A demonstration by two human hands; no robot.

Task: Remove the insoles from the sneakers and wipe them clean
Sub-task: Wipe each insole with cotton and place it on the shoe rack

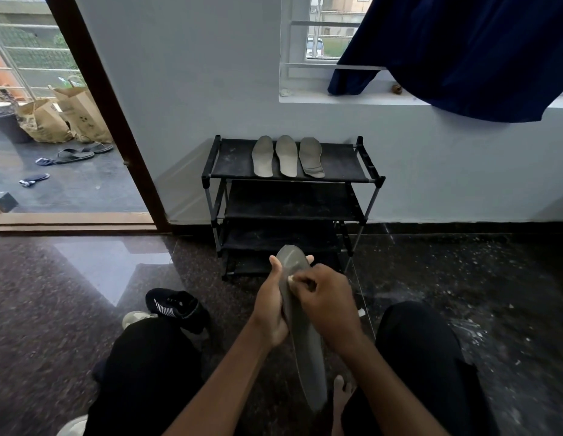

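A long grey insole [305,347] stands almost upright between my knees. My left hand [272,305] grips its upper part from the left, thumb at the front. My right hand [324,302] presses a small white wipe [291,280] against the insole's face, fingers curled round the wipe. Three more grey insoles [287,156] lie side by side on the top shelf of a black shoe rack [233,158]. A black sneaker [178,306] with white stripes lies on the floor by my left knee, and a pale sneaker [136,317] shows partly behind that knee.
The rack stands against the grey wall under a window with a dark blue cloth [462,55] hanging from it. An open doorway at left leads to a balcony with paper bags [64,116] and sandals [82,151]. The floor is dark polished stone.
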